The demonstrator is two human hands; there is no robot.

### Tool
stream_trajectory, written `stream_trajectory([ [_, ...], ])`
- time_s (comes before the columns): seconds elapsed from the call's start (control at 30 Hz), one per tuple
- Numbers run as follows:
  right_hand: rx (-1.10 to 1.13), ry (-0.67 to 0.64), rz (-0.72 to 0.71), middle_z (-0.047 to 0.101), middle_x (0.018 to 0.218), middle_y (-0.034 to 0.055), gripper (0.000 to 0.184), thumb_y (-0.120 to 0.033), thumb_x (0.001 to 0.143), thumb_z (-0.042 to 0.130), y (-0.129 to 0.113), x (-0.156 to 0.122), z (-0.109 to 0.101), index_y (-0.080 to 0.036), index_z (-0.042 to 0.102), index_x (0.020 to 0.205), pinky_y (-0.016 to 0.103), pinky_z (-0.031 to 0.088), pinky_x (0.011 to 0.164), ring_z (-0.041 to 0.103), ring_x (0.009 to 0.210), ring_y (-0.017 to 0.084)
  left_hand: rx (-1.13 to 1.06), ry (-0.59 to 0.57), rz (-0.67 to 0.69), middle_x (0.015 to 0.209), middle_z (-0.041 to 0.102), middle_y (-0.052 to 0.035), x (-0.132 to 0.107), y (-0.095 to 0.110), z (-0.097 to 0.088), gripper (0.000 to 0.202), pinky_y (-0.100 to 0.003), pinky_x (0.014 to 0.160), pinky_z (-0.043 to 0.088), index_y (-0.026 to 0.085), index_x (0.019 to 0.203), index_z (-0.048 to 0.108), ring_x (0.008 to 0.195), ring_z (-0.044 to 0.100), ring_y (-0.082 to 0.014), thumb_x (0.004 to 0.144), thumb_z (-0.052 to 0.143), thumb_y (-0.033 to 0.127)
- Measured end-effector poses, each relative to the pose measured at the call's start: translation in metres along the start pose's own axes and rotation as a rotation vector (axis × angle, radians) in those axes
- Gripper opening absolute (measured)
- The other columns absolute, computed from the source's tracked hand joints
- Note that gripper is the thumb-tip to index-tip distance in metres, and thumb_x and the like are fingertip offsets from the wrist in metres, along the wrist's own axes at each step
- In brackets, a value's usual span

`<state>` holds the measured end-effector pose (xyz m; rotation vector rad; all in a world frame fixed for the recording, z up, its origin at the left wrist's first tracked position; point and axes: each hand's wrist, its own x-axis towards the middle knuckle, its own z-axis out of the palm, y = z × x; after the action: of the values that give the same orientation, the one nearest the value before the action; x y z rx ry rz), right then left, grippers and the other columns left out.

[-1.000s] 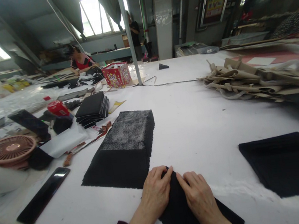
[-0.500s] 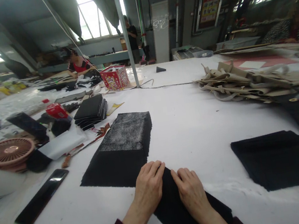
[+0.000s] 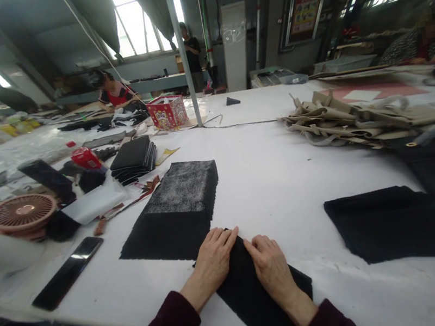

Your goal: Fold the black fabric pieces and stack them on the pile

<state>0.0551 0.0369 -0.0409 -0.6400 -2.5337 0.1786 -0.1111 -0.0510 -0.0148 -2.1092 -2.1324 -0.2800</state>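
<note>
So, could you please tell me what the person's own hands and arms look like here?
The left hand and right hand are both bare, with no gloves, rings or watch visible. The left sleeve and right sleeve are dark maroon, look plain, and end short of the wrists.

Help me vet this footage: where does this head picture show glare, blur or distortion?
Head view: the tall glass window is overexposed; head view: a pale reflection crosses the glossy black rectangular slab; head view: outer areas look soft and the framed red poster slants, suggesting lens distortion; head view: the black fabric strip between left hand and right hand shows little detail.
</note>
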Motion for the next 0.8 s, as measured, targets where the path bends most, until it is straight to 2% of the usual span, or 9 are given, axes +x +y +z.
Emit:
stream_trajectory([
  [0.23,-0.028,0.007,-0.014,0.053,0.087,0.0053,0.032,-0.006,0.092,0.044,0.005,-0.013,-0.006,-0.017,0.061,0.117,0.031,0.037,0.074,0.047,0.081,0.019,0.032,-0.035,0.077,0.123,0.057,-0.0067,0.001,0.000,-0.008,0.053,-0.041,0.110,0.032,0.025,0.137,0.048,0.116,0.049,-0.0215,0.087,0.050,0.008],
  [0.43,-0.014,0.000,-0.013,0.053,0.088,0.0057,0.032,-0.006,0.092,0.044,0.011,-0.023,-0.013,-0.016,0.060,0.117,0.032,0.037,0.074,0.046,0.082,0.019,0.054,-0.047,0.117,0.125,0.055,-0.0079,0.003,0.004,-0.011,0.053,-0.040,0.112,0.029,0.021,0.135,0.049,0.120,0.047,-0.0221,0.084,0.048,0.004],
  [0.57,-0.009,-0.013,-0.005,0.053,0.088,0.0051,0.032,-0.005,0.091,0.045,0.014,-0.029,-0.019,-0.017,0.060,0.117,0.031,0.037,0.074,0.046,0.082,0.019,0.054,-0.076,0.175,0.120,0.057,-0.0098,0.004,0.008,-0.009,0.054,-0.038,0.109,0.033,0.016,0.136,0.046,0.117,0.049,-0.0220,0.084,0.046,0.004],
  [0.7,-0.002,-0.028,-0.005,0.053,0.089,0.0053,0.034,-0.005,0.092,0.043,0.017,-0.036,-0.025,-0.017,0.060,0.118,0.032,0.037,0.075,0.047,0.084,0.019,0.068,-0.096,0.182,0.118,0.056,-0.0083,0.003,0.012,-0.010,0.064,-0.040,0.107,0.034,0.023,0.143,0.039,0.113,0.050,-0.0224,0.082,0.047,0.004],
  [0.8,0.004,-0.030,-0.009,0.053,0.089,0.0052,0.035,-0.005,0.093,0.042,0.020,-0.041,-0.028,-0.017,0.060,0.119,0.032,0.037,0.075,0.047,0.084,0.019,0.087,-0.094,0.199,0.116,0.055,-0.0076,0.003,0.016,-0.013,0.065,-0.041,0.107,0.033,0.025,0.141,0.041,0.113,0.050,-0.0232,0.081,0.049,0.003],
])
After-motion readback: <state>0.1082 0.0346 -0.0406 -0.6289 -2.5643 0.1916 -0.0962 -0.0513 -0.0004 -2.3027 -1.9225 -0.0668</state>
